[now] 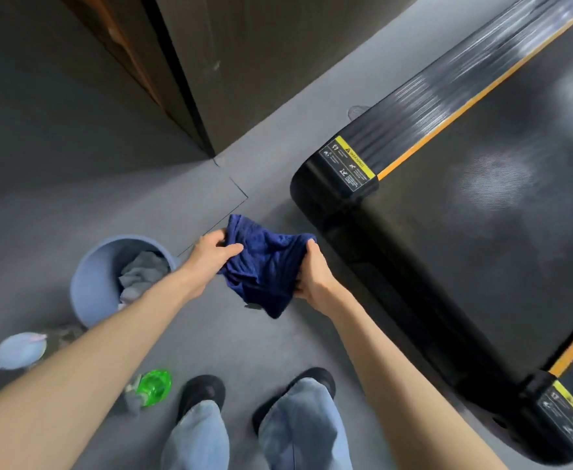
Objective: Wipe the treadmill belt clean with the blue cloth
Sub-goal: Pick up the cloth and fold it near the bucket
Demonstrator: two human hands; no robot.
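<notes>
Gripping one blue cloth point(264, 262), left hand point(210, 256) and right hand point(315, 276) hover beside one treadmill belt point(481, 239).

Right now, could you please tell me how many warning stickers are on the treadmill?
2: one warning sticker on the treadmill corner nearest the blue cloth, a second sticker on the corner at lower right. Others may be hidden.
</notes>
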